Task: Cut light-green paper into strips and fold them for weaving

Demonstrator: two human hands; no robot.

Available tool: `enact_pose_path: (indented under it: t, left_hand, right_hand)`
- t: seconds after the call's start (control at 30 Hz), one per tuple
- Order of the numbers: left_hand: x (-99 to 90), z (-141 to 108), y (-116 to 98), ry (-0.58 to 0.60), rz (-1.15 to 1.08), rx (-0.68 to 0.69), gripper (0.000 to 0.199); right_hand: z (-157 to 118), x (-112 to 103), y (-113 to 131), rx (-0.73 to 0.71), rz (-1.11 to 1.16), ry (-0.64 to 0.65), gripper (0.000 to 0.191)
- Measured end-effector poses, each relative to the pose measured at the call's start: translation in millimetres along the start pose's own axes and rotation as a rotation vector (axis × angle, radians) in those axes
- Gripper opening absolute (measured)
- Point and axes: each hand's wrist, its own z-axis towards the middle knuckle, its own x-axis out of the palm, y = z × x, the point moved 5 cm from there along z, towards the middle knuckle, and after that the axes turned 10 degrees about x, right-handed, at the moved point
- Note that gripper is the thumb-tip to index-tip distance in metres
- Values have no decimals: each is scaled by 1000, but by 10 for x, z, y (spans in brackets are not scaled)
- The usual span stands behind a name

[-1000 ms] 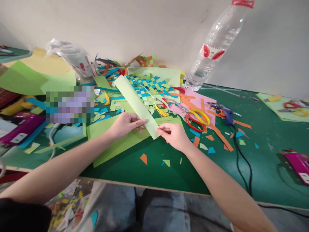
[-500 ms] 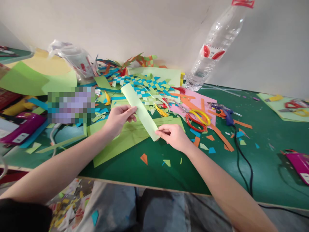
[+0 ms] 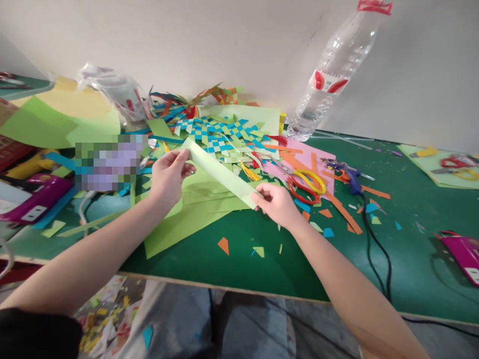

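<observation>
A pale green paper strip [image 3: 220,174] is held slanting above the table, its left end higher in the picture. My left hand [image 3: 170,174] pinches the upper left end between thumb and fingers. At the lower right end, my right hand [image 3: 275,202] grips the strip the same way. Beneath it lie larger green sheets [image 3: 168,237]. Just behind are woven blue and green paper pieces [image 3: 232,130] and a yellow tassel [image 3: 250,172]. Scissors with red and yellow handles [image 3: 307,184] rest right of the strip, on pink paper [image 3: 299,154].
A clear bottle [image 3: 329,82] leans against the wall. A bagged cup [image 3: 123,97] stands at the back left. Purple devices [image 3: 37,197] lie at both sides. A blue glue gun [image 3: 354,179] trails a black cord. Paper scraps dot the green table [image 3: 258,274].
My left hand has moved left and slightly up, out to the strip's end. My right hand has shifted a little right and up. The strip now slants less steeply.
</observation>
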Motion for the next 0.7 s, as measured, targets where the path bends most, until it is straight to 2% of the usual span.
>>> enact_pose_path:
  t: [0.1, 0.2, 0.33, 0.43, 0.53, 0.63, 0.7]
  left_hand:
    - [5, -2, 0, -15, 3, -8, 20]
    - [43, -14, 21, 30, 23, 4, 14]
    - [57, -15, 71, 81, 101, 65, 16]
    - [7, -7, 10, 81, 213, 258, 23]
    - [-17, -43, -125, 128, 444, 450, 33]
    - [71, -161, -302, 248, 635, 690, 34]
    - [150, -266, -397, 287, 717, 852, 33]
  right_hand:
    - [27, -139, -4, -28, 62, -135, 20]
    - [39, -276, -12, -65, 141, -282, 22]
    - [64, -373, -49, -106, 263, -372, 22]
    - [98, -363, -88, -65, 276, -354, 28]
    - [113, -312, -104, -13, 243, -295, 34]
    - [108, -249, -98, 24, 189, -214, 38]
    - [100, -211, -97, 60, 152, -161, 41]
